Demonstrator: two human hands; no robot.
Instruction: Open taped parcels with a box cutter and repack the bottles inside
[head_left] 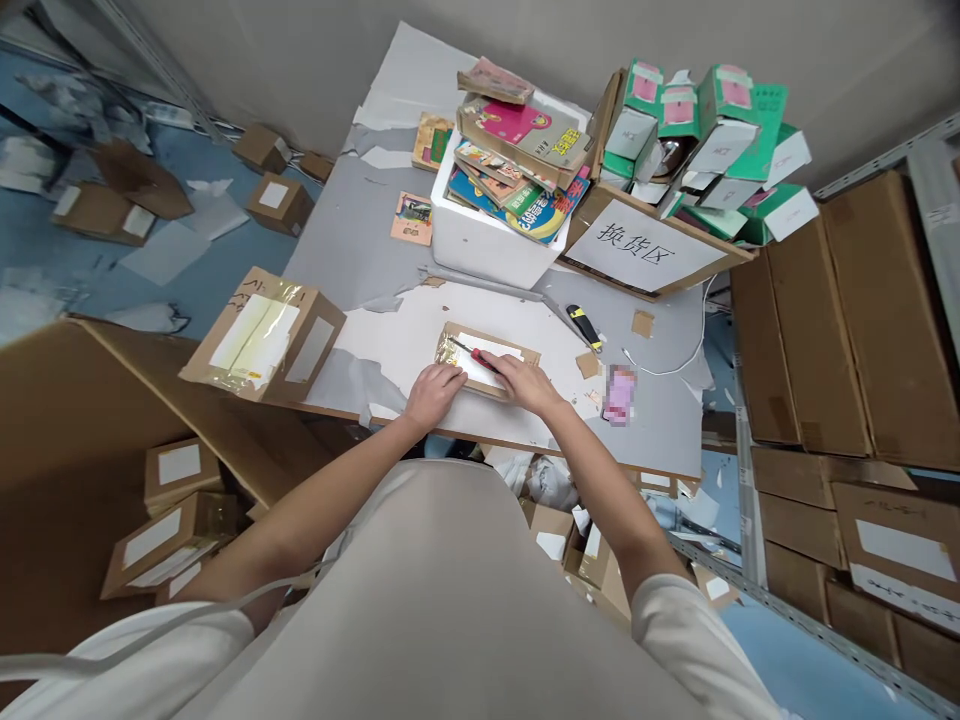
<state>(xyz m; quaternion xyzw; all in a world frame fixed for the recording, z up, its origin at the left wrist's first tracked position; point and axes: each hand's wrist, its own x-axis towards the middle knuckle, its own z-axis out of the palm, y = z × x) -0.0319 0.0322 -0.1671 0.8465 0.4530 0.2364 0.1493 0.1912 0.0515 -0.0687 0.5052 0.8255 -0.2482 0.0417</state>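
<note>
A small flat cardboard box [489,388] with a white label and clear tape lies on the table in front of me. My left hand [436,395] grips its near left edge, fingers curled together. In my right hand [523,381] is a red utility knife [480,357], its slim dark blade pointing left over the taped end of the box. Whether the blade touches the tape, I cannot tell. A black and yellow utility knife [584,328] lies apart on the table, to the right beyond the box.
A taped carton [264,335] stands at the table's left edge. Behind are a white foam box [491,252] of books and a carton [645,246] of green-and-white boxes. A pink item [619,394] and white cable [667,372] lie right. Shelved cartons [885,320] stand beyond.
</note>
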